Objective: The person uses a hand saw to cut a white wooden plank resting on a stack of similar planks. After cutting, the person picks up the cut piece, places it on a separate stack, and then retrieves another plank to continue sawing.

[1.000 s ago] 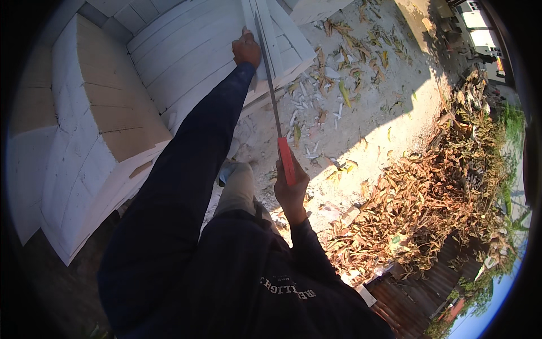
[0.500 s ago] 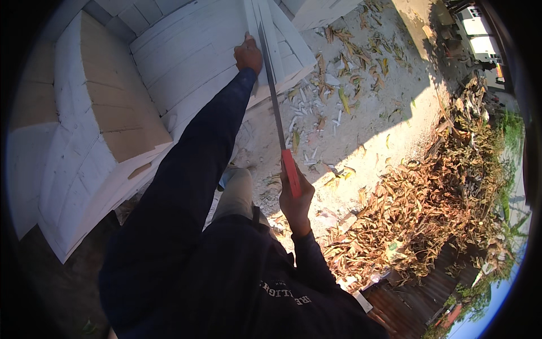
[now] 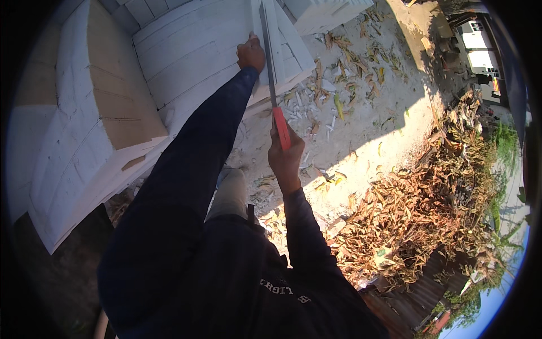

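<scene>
My right hand [image 3: 287, 152] is closed round the red handle of a handsaw [image 3: 280, 129]. Its long, narrow metal blade points away from me, lying along a narrow white block [image 3: 274, 48] on top of a white block stack [image 3: 192, 56]. Just left of the blade, my left hand [image 3: 250, 55] presses down on the narrow block with its fingers mostly curled and one finger stretched forward. The undersides of both hands are hidden, and so are the blade's teeth.
More white blocks [image 3: 70, 118] are piled at the left, and another stack [image 3: 324, 14] stands at the far side. White chips and leaves lie on the pale ground [image 3: 361, 135] to the right. A heap of dry leaves [image 3: 412, 220] and rusty corrugated sheet [image 3: 423, 294] lie at the lower right.
My right hand has pushed the saw forward, away from me, along the block. My left hand keeps its place on the block. The view has shifted slightly.
</scene>
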Motion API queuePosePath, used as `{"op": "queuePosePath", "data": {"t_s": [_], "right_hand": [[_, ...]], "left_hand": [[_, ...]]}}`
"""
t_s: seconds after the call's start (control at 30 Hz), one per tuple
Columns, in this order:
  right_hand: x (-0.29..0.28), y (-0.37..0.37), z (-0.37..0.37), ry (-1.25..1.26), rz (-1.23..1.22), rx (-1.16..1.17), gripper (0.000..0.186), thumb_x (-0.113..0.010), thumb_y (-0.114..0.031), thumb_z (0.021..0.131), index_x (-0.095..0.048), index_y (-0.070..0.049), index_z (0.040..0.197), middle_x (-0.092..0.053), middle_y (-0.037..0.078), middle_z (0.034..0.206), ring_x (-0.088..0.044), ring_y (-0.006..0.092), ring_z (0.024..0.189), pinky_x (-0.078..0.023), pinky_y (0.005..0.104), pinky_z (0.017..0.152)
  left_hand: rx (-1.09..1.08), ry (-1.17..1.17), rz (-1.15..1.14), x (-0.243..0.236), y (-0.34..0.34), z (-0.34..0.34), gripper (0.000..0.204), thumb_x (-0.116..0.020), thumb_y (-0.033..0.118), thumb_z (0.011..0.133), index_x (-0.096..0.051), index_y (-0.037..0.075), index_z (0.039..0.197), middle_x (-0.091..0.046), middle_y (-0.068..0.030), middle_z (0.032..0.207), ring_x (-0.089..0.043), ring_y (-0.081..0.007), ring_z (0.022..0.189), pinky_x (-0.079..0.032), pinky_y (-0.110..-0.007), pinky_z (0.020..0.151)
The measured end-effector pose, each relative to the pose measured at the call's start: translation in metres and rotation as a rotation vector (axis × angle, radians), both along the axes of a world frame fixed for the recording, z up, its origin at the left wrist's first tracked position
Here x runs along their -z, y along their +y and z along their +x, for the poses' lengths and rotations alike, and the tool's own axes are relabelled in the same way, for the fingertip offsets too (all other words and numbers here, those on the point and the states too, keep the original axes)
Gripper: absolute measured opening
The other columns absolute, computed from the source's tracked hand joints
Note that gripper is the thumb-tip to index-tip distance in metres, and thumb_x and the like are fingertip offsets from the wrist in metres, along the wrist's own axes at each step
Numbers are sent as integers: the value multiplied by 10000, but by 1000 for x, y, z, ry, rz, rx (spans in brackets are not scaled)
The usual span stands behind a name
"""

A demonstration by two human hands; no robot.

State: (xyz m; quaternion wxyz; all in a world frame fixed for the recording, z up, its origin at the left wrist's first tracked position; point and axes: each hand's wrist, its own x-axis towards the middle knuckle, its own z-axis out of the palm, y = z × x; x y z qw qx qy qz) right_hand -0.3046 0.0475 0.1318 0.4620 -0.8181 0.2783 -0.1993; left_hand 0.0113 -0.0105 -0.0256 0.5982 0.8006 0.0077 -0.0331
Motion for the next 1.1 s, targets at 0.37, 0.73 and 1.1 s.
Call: {"op": "queuePosePath", "data": {"t_s": [0.37, 0.73, 1.1], "right_hand": [[8, 15, -48, -59, -8, 31, 409, -660, -72, 929, -648, 4, 1331, -722, 291, 1035, -731, 438, 911, -572, 439, 747], [-7, 44, -82, 27, 99, 141, 563, -689, -73, 873, -591, -86, 1427, -712, 270, 925, -692, 467, 795, -562, 501, 727], [-17, 36, -59, 162, 137, 126, 713, -669, -12, 792, -538, -150, 1479, -717, 244, 906, -683, 474, 825, -549, 530, 741]], "left_hand": [[-69, -105, -117, 4, 5, 3, 466, -482, 392, 1061, -729, 40, 1240, -700, -333, 1017, -683, -445, 1014, -516, -483, 902], [156, -78, 68, -13, 23, 2, 444, -479, 270, 1082, -713, -103, 1141, -755, -208, 953, -680, -242, 870, -514, -332, 820], [59, 135, -347, -38, 18, -4, 440, -481, 246, 1067, -698, -128, 1154, -750, -227, 1086, -697, -296, 982, -520, -366, 900]]}}
